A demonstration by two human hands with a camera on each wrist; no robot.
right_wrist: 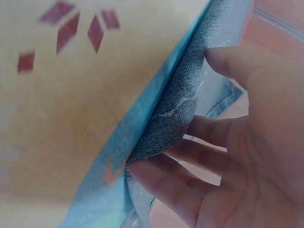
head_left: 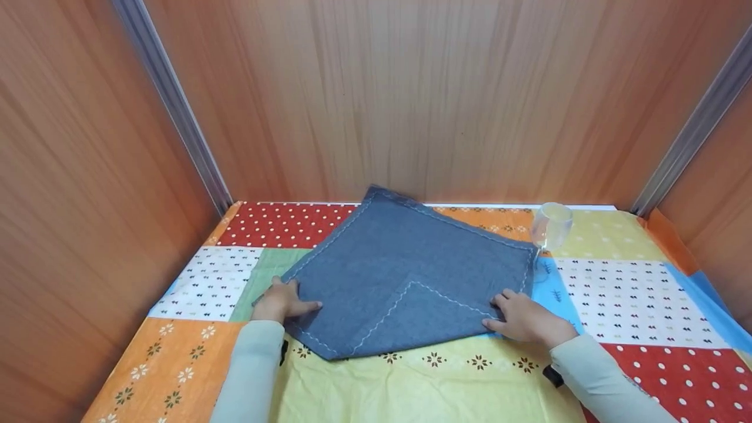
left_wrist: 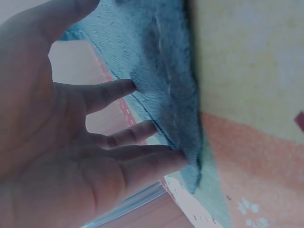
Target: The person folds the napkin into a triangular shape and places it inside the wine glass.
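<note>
A grey cloth [head_left: 399, 258] with pale stitching along its edges lies at an angle, its near side folded over in a flap [head_left: 405, 323]. On the cloth's left corner rests my left hand [head_left: 284, 301], thumb pointing inward across it; in the left wrist view its spread, fairly straight fingers [left_wrist: 154, 164] touch the cloth [left_wrist: 161, 71]. My right hand [head_left: 523, 317] rests at the cloth's right edge. The right wrist view has its extended fingers [right_wrist: 166, 185] touching the folded edge [right_wrist: 175, 114], the thumb apart from them.
A clear stemmed glass [head_left: 552, 226] stands at the back right, close to the grey cloth's right corner. Under everything spreads a patchwork tablecloth [head_left: 141, 352]. Wood-grain panels [head_left: 458, 100] enclose the table at the back and on both sides.
</note>
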